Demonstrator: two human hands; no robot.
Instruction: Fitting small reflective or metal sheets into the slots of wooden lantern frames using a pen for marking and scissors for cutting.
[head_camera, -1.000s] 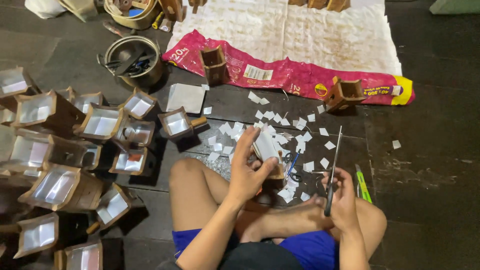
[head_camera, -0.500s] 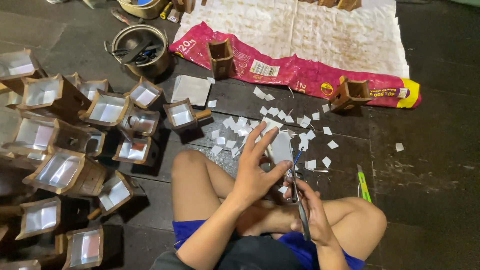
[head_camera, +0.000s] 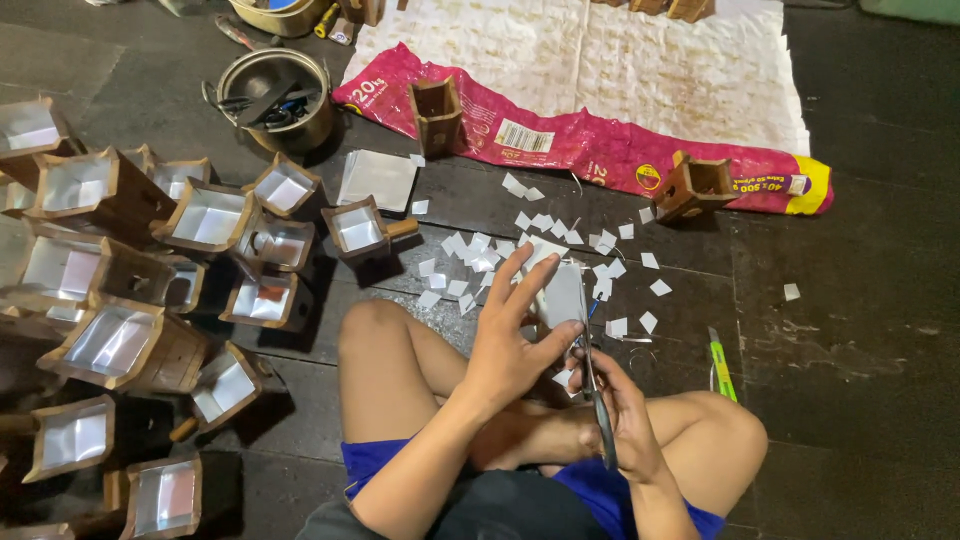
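Observation:
I sit cross-legged on a dark floor. My left hand (head_camera: 510, 335) holds a small silvery sheet (head_camera: 560, 295) upright by its edge, fingers spread. My right hand (head_camera: 622, 415) grips a pair of scissors (head_camera: 590, 375), whose blades point up along the sheet's right edge. Several small white offcuts (head_camera: 480, 255) lie scattered on the floor just beyond my hands.
Several wooden boxes lined with silvery sheet (head_camera: 205, 215) crowd the left side. A stack of sheets (head_camera: 377, 178) lies near a metal pot of tools (head_camera: 275, 98). A pink and white sack (head_camera: 600, 80) is spread at the back, with two unlined wooden boxes (head_camera: 437, 112) on it. A yellow-green cutter (head_camera: 722, 365) lies to the right.
My right hand has swung the scissors from off to the right in to the sheet's edge. My left hand has lifted the sheet a little. The view has shifted slightly.

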